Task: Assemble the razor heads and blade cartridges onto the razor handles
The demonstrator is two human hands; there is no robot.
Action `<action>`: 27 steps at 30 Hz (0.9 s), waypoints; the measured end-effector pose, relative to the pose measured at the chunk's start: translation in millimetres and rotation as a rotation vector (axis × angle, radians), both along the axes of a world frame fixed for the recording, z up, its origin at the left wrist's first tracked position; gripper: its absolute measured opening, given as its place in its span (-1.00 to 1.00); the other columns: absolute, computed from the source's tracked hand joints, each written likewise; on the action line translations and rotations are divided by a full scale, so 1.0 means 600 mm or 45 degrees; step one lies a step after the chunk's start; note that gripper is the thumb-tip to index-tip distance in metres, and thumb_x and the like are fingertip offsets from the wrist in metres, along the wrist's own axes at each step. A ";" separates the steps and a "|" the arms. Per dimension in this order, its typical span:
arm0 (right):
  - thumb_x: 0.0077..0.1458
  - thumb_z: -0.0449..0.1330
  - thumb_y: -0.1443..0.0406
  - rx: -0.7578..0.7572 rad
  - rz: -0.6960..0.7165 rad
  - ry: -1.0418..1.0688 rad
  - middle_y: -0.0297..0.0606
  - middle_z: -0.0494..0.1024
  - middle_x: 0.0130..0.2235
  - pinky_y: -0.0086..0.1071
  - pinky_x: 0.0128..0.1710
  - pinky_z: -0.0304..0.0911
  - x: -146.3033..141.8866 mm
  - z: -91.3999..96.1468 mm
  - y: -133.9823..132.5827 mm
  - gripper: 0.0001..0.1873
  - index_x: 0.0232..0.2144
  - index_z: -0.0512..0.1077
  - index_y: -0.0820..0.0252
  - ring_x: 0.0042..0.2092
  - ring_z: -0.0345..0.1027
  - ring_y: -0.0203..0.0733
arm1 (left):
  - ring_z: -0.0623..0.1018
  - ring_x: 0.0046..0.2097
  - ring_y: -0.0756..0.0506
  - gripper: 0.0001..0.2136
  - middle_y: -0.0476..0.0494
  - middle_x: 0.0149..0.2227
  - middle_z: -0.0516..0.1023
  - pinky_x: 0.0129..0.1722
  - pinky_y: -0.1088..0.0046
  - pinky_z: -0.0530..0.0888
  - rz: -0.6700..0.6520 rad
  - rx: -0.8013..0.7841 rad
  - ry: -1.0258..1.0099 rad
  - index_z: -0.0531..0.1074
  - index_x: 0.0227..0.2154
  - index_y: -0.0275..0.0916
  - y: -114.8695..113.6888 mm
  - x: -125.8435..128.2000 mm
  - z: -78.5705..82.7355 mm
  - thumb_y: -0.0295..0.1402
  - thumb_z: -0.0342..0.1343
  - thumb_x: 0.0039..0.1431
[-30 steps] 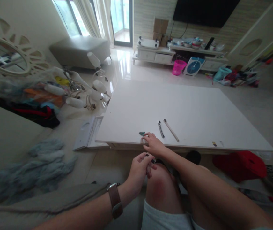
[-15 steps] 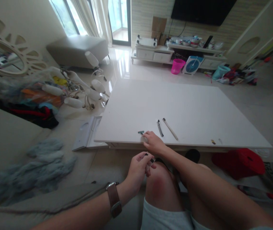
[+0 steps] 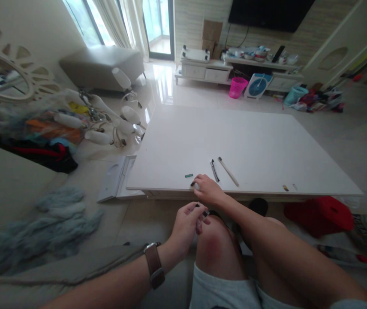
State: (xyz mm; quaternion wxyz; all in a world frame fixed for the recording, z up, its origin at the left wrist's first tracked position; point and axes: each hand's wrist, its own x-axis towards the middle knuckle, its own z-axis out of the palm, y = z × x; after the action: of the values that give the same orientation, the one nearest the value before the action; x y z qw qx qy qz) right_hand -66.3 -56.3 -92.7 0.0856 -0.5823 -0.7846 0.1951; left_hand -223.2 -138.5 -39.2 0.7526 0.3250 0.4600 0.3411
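Observation:
My right hand (image 3: pixel 206 189) rests at the table's near edge, its fingers closed on a mostly hidden razor handle with a dark tip (image 3: pixel 192 183). Just beyond the fingertips lies a small green razor head (image 3: pixel 189 175), apart from that tip. Above my knee, my left hand (image 3: pixel 190 221), with a brown-strapped watch at the wrist, is closed on a small clear piece with black parts (image 3: pixel 205 213); its kind is unclear. To the right of my right hand lie a slim black-and-grey tool (image 3: pixel 215 171) with an angled head and a pale-handled toothbrush (image 3: pixel 228 171) with dark bristles.
The white table (image 3: pixel 235 133) stretches out ahead. Near its front right lies a small yellow-and-black piece (image 3: pixel 285 188). A red stool-like object (image 3: pixel 320 216) stands below on the right. White lamp parts (image 3: pixel 98 137) and a grey fluffy cloth (image 3: pixel 61 227) are on the left.
The razor head, earlier joined to the handle at my right fingertips, now lies separate on the table. My right hand has drawn the handle slightly back. My left hand keeps its hold.

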 end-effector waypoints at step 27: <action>0.07 0.21 0.41 -0.071 0.204 0.056 -0.03 0.43 0.14 -0.11 0.18 0.20 0.008 -0.013 -0.005 -0.71 -0.11 0.50 0.25 0.19 0.21 0.04 | 0.24 -0.63 0.11 -0.72 -0.11 -0.59 0.51 -0.62 0.59 0.14 -0.044 -0.008 0.011 0.51 -0.38 -0.34 -0.001 -0.001 -0.002 -0.17 0.21 0.08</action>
State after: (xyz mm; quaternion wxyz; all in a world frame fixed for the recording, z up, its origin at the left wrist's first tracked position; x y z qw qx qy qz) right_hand -61.7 -59.1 -100.5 0.0706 -0.5153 -0.8209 0.2360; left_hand -223.9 -139.1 -40.6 0.7574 0.3319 0.4586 0.3255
